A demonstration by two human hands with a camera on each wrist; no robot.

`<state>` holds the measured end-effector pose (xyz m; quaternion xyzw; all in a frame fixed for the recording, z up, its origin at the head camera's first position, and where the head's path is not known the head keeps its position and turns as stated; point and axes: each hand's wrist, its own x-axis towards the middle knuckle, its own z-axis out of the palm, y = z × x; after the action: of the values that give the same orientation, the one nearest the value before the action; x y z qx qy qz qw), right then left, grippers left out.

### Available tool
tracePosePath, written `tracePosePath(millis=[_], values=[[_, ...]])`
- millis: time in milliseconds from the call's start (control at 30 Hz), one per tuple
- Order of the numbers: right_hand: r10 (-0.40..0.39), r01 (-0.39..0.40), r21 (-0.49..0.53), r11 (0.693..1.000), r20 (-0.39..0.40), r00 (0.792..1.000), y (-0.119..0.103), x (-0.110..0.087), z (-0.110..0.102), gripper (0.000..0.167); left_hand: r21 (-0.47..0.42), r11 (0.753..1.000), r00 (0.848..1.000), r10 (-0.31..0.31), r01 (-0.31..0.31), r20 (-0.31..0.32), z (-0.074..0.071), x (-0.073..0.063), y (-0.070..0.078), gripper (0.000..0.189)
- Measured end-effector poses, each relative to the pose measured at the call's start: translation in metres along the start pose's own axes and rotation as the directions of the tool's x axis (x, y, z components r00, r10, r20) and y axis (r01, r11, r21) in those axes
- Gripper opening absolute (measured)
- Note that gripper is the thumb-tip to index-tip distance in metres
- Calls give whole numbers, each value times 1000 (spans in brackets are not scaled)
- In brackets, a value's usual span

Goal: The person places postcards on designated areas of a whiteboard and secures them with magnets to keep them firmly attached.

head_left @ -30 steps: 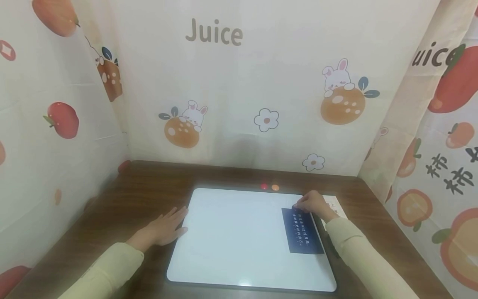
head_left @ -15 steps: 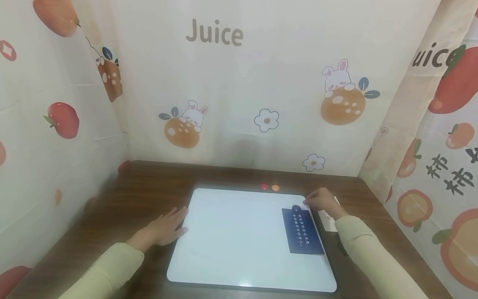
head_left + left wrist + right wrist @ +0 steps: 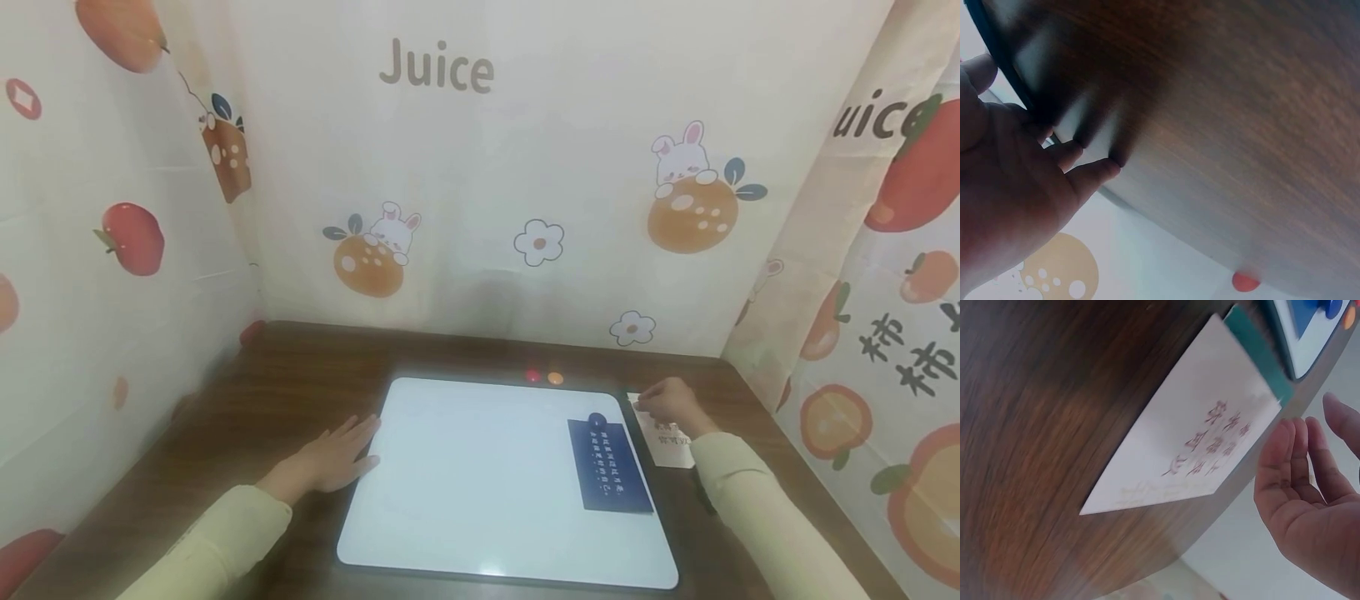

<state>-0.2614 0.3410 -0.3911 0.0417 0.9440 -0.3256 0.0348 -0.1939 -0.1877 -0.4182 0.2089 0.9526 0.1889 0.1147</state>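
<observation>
A whiteboard (image 3: 480, 475) lies flat on the wooden table. Near its right edge is a dark blue card (image 3: 611, 471) with white writing, and a round dark blue magnet (image 3: 597, 421) sits on the card's top edge. My left hand (image 3: 337, 454) touches the board's left edge with outstretched fingers. Over the far end of a white card (image 3: 675, 454) with writing hovers my right hand (image 3: 673, 404). Its fingers are loosely bent, and the right wrist view shows the thumb apart and nothing held. A green strip (image 3: 1260, 356) peeks out from under the white card.
Beyond the board's far edge, a red magnet (image 3: 532, 376) and an orange magnet (image 3: 555, 378) lie side by side on the table (image 3: 300, 367). Printed cloth (image 3: 480, 167) encloses the table at the back and sides. A dark item near the right sleeve is mostly hidden.
My right hand has let go of the dark blue magnet on the blue card and moved right, off the board, to above the white card. The left hand stays put.
</observation>
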Motion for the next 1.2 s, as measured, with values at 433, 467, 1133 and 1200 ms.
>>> tracePosePath(millis=[433,467,1133,1200], values=[[100,-101,-29,994,-39,994,23,1,-13,31,1,1000,1000,1,-1,-1,1,0,-1,63],[111,-113,-25,993,-46,993,26,2,-13,31,1,1000,1000,2,-2,-2,1,0,-1,63],[269,-268,22,963,-106,957,40,-16,-20,46,-1,1000,1000,1,-1,-12,2,-1,-2,63],[296,-295,30,955,-98,950,39,-17,-20,47,-1,1000,1000,1,-1,-12,2,-1,-2,63]])
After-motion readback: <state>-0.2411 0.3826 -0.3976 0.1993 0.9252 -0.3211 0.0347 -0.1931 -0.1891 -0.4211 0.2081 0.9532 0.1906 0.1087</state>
